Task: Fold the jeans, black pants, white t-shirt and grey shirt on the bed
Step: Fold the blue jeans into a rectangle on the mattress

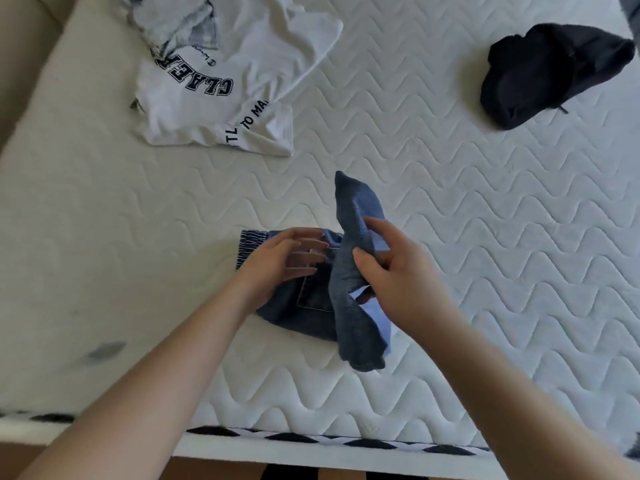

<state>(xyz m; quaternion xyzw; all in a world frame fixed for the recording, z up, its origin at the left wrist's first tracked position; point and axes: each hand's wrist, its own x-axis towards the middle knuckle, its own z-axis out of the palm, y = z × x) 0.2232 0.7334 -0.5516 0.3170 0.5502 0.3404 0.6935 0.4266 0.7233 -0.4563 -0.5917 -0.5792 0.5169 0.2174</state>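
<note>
Small blue jeans [311,306] lie partly folded near the front edge of the bed. My right hand [391,268] is shut on the jeans' legs, holding them raised and bunched above the waist part. Over the elastic waistband and back pocket, my left hand [284,258] rests flat with fingers spread. A white t-shirt [221,98] with dark lettering lies crumpled at the far left. At the far right the black pants [550,71] sit in a heap. A grey garment [180,19] lies bunched on top of the t-shirt at the top edge.
The quilted white mattress [450,188] has a patterned black-and-white border along its front edge [311,439]. A grey stain [104,351] marks the mattress at the front left. A beige surface [20,46] borders the bed on the left.
</note>
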